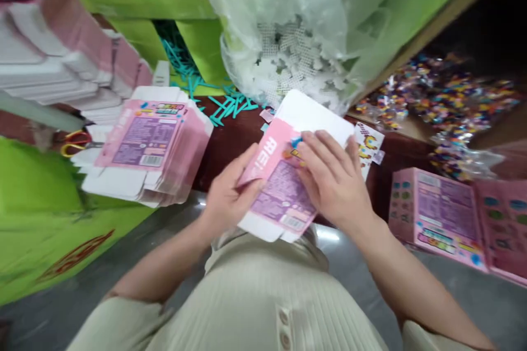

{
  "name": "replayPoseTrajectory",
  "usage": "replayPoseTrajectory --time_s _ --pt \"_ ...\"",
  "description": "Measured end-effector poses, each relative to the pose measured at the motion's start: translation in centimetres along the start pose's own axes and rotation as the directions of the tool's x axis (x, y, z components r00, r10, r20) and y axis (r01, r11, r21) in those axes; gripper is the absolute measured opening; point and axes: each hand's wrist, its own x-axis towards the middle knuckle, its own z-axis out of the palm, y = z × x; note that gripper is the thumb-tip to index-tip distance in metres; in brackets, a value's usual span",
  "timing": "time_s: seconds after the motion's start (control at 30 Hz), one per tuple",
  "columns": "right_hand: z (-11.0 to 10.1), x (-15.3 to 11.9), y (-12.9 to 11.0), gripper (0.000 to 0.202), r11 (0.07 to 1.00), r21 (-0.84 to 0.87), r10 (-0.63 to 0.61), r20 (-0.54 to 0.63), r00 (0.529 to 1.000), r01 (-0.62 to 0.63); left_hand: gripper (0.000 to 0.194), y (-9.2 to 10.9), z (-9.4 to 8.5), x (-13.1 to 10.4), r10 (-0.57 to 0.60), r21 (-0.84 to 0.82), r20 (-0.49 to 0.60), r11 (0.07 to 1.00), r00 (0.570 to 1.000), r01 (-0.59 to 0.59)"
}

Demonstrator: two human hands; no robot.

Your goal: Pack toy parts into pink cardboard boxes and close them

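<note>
Pink flat carton (pixel 280 192), printed side up, held over the lap at the near edge of the dark red table (pixel 230 140), close to the body, probably so that both hands can work on the folds. White flap open at the far end, pointing to the plastic bag of white pieces (pixel 288 33).

Left hand (pixel 226 197) at the left side panel: thumb on top, fingers under it, gripping the panel edge and lifting it a little (a fold seems to form there). Right hand (pixel 333 181) lying flat on the printed face, fingers spread and pressing, not clenched. Both forearms coming in from below, elbows out, wrists bent inward.

Further out: stack of flat cartons (pixel 148 148) to the left, scissors (pixel 74 142) beside it, turquoise sticks (pixel 222 101) behind, finished pink boxes (pixel 440 214) to the right, small colourful packets (pixel 444 98) beyond.
</note>
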Motion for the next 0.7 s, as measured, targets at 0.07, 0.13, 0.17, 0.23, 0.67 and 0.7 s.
replayPoseTrajectory --time_s 0.07,0.13,0.17,0.23,0.67,0.7 --pt "1.4 1.5 -1.4 0.043 1.000 -0.027 0.003 0.004 1.000 -0.003 0.063 -1.3 0.7 -0.7 -0.043 -0.071 -0.028 0.997 0.999 0.041" --pt "2.2 2.2 -1.5 0.030 0.998 0.029 0.056 -0.014 0.998 -0.056 0.070 -2.7 2.1 -1.3 -0.094 -0.165 0.001 0.982 0.996 0.093" --pt "2.4 2.3 -1.3 0.026 0.993 0.093 0.073 -0.007 0.997 -0.072 0.072 -3.3 2.7 -1.5 -0.116 -0.200 0.052 0.972 0.992 0.124" --pt "2.4 2.5 -0.9 0.022 0.974 0.220 0.051 0.024 0.998 -0.055 0.066 -3.9 3.4 -1.7 -0.152 -0.241 0.188 0.951 0.970 0.196" --pt "5.0 -4.6 3.7 0.058 0.392 0.719 0.393 0.433 0.811 -0.574 0.107 -8.1 -1.5 1.5 -0.070 -0.271 0.504 0.934 0.861 0.235" --pt "4.7 -4.8 3.9 0.053 0.382 0.723 0.353 0.462 0.814 -0.576 0.102 -7.9 -1.8 1.9 -0.070 -0.243 0.558 0.939 0.827 0.244"
